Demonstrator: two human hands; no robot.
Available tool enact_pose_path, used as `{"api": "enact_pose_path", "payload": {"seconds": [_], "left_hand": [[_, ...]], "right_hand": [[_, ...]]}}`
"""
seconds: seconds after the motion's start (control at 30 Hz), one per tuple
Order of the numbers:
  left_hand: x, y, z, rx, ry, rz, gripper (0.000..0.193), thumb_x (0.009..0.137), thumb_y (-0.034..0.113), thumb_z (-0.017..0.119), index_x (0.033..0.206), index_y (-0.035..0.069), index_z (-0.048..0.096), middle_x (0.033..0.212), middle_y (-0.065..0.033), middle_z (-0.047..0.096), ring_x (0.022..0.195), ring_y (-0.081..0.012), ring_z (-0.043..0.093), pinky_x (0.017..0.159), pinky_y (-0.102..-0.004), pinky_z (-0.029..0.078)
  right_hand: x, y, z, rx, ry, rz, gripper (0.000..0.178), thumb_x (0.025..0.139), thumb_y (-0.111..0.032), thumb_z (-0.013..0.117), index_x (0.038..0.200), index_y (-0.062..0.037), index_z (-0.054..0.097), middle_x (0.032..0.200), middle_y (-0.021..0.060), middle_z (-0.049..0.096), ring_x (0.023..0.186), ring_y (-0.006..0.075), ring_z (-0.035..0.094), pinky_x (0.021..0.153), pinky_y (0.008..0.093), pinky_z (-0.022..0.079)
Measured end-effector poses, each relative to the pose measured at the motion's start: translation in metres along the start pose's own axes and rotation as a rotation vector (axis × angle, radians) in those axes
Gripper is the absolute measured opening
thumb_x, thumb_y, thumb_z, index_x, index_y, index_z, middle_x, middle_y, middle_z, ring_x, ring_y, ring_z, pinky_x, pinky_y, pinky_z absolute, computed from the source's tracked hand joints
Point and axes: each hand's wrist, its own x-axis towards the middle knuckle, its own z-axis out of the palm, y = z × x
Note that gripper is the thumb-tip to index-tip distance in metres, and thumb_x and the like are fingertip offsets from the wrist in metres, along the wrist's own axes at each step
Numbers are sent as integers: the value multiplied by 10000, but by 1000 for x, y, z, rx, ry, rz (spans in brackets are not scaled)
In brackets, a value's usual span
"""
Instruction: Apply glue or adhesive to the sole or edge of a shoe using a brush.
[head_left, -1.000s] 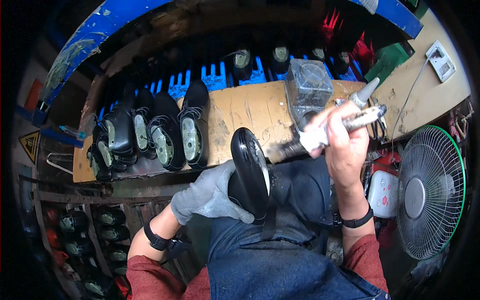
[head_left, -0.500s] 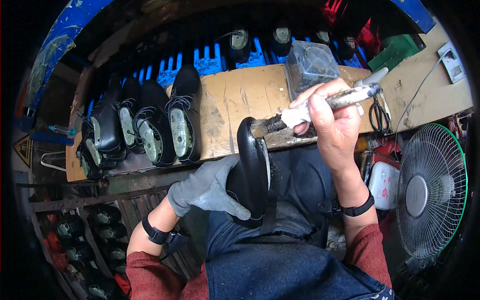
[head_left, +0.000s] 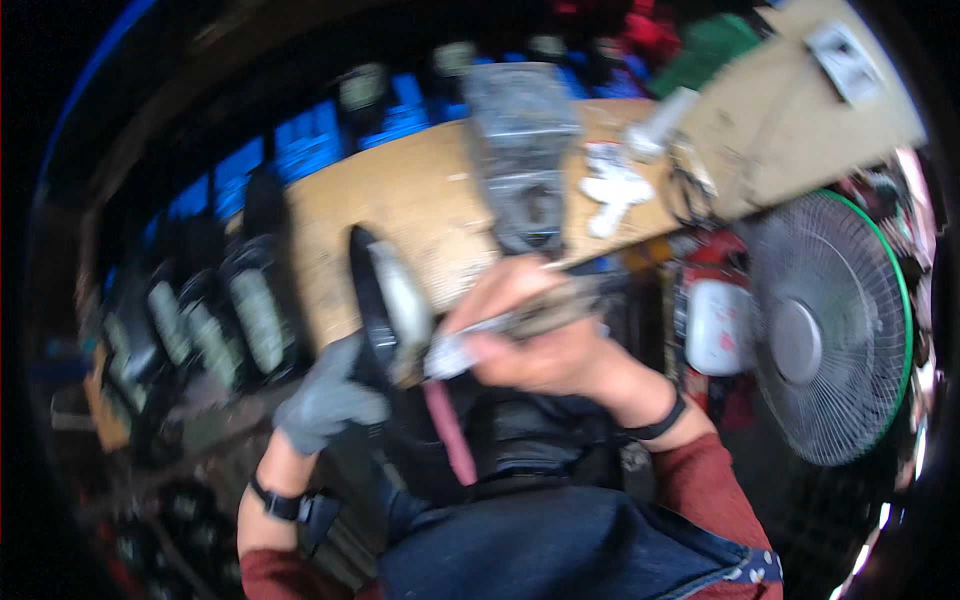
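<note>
Left hand (head_left: pixel 325 402) wrapped round a black shoe (head_left: pixel 369 290), right hand (head_left: pixel 540 345) pinching a brush (head_left: pixel 552 306), grey box (head_left: pixel 518 100) at 12 o'clock, contents too blurry tbh.

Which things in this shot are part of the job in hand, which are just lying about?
Part of the job:
- black shoe, in the gloved left hand
- brush, blurred, in the bare right hand
- probably the row of shoes at the left

Apparently just about:
- fan
- white case
- socket box
- green piece behind the bench's far edge

Red sleeves (head_left: pixel 708 500) — blue denim apron (head_left: pixel 550 545)
</note>
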Motion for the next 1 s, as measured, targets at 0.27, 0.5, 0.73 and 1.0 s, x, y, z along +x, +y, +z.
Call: {"api": "enact_pose_path", "payload": {"seconds": [0.27,0.5,0.73,1.0], "left_hand": [[10,-63,12,127,533,354,534,974,311,503,1413,25,402,1390,-147,474,1238,-265,486,1068,-400,373],[-13,-74,84,-40,707,413,619,983,422,505,1454,47,360,1418,-132,459,1293,-261,448,1092,-400,370],[0,-58,88,-867,338,191,543,1022,480,394,1406,98,429,1261,-65,582,1130,-174,583,1018,-330,458],[0,-52,90,-764,368,245,543,1030,468,373,1393,69,432,1190,-80,598,1046,-165,610,936,-311,496]], "right_hand": [[-7,12,-64,-359,348,350,174,892,-142,684,883,-8,574,685,52,631,631,141,649,545,268,480],[-9,38,-93,-931,269,200,240,871,-245,711,883,-38,590,680,119,621,630,224,643,582,347,487],[-27,33,-75,-521,530,305,114,947,-99,618,911,-14,550,784,107,676,663,119,659,589,245,518],[6,10,17,-19,161,602,188,939,-141,626,888,1,514,679,64,644,545,98,624,480,234,500]]}}
